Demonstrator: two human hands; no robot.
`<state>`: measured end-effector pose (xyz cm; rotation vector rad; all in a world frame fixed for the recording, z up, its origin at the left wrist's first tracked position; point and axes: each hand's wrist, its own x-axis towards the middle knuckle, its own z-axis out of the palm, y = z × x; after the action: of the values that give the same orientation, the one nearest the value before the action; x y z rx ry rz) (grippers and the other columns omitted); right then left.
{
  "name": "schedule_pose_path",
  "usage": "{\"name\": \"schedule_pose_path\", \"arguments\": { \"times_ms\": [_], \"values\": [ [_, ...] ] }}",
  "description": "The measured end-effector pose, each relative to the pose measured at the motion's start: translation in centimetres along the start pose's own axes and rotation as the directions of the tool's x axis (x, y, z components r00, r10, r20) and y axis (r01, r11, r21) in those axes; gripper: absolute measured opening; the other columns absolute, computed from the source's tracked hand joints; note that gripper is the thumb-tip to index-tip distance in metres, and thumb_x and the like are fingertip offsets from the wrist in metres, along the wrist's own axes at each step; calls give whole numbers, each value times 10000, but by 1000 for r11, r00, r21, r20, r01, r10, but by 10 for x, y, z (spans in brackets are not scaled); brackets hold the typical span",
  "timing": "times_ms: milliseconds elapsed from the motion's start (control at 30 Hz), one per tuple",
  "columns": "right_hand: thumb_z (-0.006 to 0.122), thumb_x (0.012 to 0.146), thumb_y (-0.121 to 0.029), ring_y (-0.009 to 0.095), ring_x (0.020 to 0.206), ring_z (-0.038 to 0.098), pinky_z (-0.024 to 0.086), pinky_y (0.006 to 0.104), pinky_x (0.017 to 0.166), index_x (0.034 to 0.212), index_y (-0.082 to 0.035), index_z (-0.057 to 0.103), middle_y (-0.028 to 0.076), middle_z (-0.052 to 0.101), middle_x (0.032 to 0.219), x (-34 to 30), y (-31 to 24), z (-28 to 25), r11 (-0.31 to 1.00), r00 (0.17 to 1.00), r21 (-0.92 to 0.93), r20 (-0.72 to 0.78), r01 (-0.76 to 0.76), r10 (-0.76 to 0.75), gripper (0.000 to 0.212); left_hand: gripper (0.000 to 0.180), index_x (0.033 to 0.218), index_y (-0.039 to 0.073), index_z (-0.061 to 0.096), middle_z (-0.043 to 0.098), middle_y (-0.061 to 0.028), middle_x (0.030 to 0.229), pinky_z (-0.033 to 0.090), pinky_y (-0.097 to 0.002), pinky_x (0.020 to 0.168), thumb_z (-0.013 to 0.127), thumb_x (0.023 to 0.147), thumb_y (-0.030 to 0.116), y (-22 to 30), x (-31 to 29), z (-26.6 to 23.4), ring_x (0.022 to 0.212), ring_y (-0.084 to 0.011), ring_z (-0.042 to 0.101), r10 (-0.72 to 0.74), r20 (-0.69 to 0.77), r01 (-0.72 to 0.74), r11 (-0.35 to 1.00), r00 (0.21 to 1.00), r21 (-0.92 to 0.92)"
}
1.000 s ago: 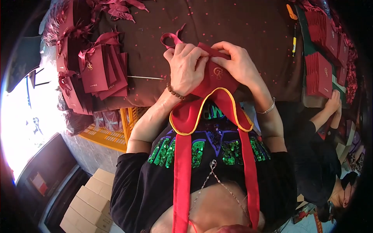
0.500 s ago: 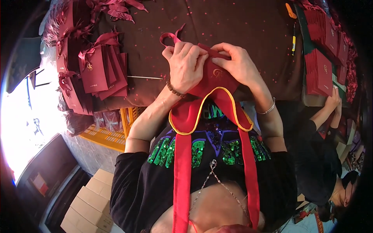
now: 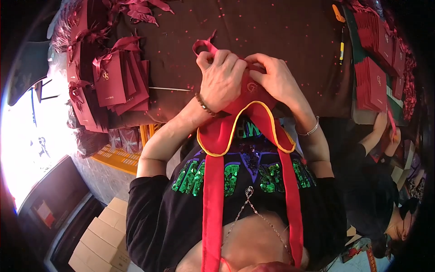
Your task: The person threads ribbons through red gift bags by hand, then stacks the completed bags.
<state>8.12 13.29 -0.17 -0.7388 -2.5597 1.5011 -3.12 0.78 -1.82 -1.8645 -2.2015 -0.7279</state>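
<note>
In front of my chest, at the near edge of the brown-covered table, is a flat dark red paper bag [image 3: 251,90] with a gold emblem. My left hand [image 3: 222,80] is closed at its top left part, fingers curled over the dark red ribbon [image 3: 204,44], whose loop sticks out beyond the knuckles. My right hand [image 3: 275,80] pinches the bag's upper edge between thumb and fingers, close to the left fingertips. The left fingers hide much of the bag's top, and my red apron bib covers its lower part.
Finished-looking red bags with ribbon bows [image 3: 111,81] lie stacked at the left. More red bags [image 3: 371,84] stand in stacks at the right, beside a co-worker's hand [image 3: 379,124]. A thin white stick [image 3: 170,89], a yellow marker [image 3: 341,53] and an orange cutter [image 3: 338,13] lie on the table.
My left hand has turned and shifted slightly right, its elbow swinging outward. The ribbon loop has moved a little right with it. The co-worker's hands have moved toward their body.
</note>
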Motion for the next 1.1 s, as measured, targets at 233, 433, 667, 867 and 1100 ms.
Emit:
{"name": "schedule_pose_path", "arguments": {
  "times_ms": [233, 433, 667, 867, 1100],
  "values": [
    [643, 785, -65, 207, 786, 666, 503, 301, 675, 948, 7, 589, 135, 663, 828, -4, -3, 4, 996, 999, 84, -25, 26, -24, 186, 96, 840, 106, 655, 583, -37, 1044, 287, -392, 912, 590, 817, 172, -36, 23, -9, 1005, -221, 495, -71, 175, 122, 944, 982, -305],
    [656, 786, -78, 261, 750, 652, 505, 337, 647, 936, -6, 575, 144, 645, 821, -15, -14, 15, 987, 986, -17, -46, 159, -160, 185, 216, 826, -14, 623, 615, -138, 1057, 423, -378, 841, 528, 834, 180, -74, 60, -14, 930, -287, 559, 131, 777, 366, 826, 616, -429],
    [653, 778, -107, 299, 776, 622, 500, 369, 681, 917, -27, 597, 138, 631, 833, -24, -18, 25, 930, 933, -156, -90, 333, -349, 170, 163, 746, -56, 565, 559, -82, 853, 417, -320, 769, 564, 751, 107, -79, 78, -3, 841, -182, 524, 537, 829, 459, 705, 152, -541],
    [670, 771, -93, 234, 730, 655, 510, 316, 644, 926, -14, 600, 124, 649, 824, -23, -13, 18, 972, 971, 29, -65, 232, -230, 188, 122, 730, -20, 586, 566, -84, 1009, 415, -303, 797, 575, 766, 96, -74, 59, 0, 887, -160, 517, 490, 777, 658, 439, 396, -612],
    [674, 764, -74, 202, 747, 666, 509, 292, 645, 927, -5, 600, 112, 658, 816, -21, -14, 18, 974, 979, 101, 18, 202, -204, 191, 130, 737, 5, 592, 528, -119, 1148, 393, -298, 872, 580, 796, 121, -73, 59, -3, 977, -165, 511, 367, 814, 701, 420, 450, -577]
  ]
}}
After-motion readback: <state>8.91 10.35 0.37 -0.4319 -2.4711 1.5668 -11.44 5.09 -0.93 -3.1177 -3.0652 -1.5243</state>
